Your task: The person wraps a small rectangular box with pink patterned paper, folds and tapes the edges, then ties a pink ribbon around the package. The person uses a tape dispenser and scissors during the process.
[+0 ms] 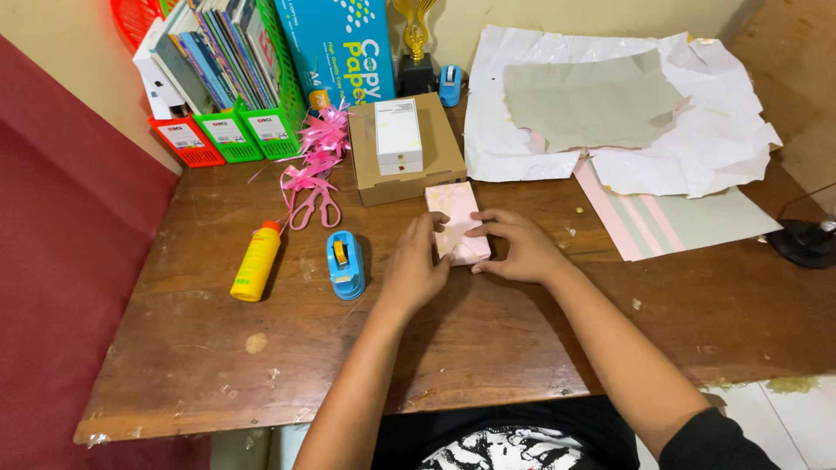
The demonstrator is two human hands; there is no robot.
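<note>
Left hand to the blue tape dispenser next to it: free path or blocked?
Probably yes. The left hand rests on the pink wrapped box, and the blue tape dispenser lies just to its left on the bare wooden table, nothing between them.

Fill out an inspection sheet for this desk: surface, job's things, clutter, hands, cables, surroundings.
Surface: worn wooden table, scuffed, small scraps.
Job's things: pink wrapped box lying flat; blue tape dispenser left of it.
Clutter: yellow glue bottle, pink scissors, pink ribbon, cardboard box with white box on it, crumpled wrapping paper.
Hands: left hand and right hand both pressing on the pink wrapped box.
Cables: one thin black cable at right edge.
Surroundings: file holders with books, red fabric on left.
</note>
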